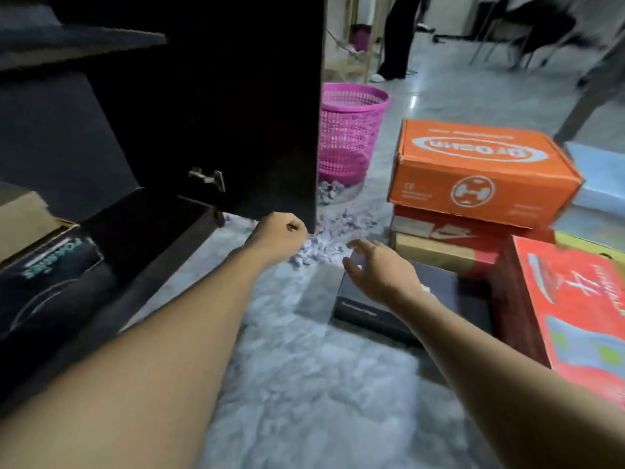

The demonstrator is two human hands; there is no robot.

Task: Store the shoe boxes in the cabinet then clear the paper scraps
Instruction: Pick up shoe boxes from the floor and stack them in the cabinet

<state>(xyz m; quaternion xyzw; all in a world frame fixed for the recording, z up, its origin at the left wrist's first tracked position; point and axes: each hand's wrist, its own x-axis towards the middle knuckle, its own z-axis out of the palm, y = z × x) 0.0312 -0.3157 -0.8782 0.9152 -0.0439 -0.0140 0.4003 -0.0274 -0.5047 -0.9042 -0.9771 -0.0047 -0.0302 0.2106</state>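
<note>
At door's low corner: left hand clenched against cabinet door; grasp unclear.
Over black box: right hand released, fingers spread.
Right, far: orange box, writing blurred.
Far: paper scraps before pink basket.

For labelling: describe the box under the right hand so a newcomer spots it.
Right of the open dark cabinet, an orange cardboard box tops a stack. Before that stack, at the pale fluffy rug's edge, lies the flat black box; its neighbours are brightly coloured and taller.
</note>
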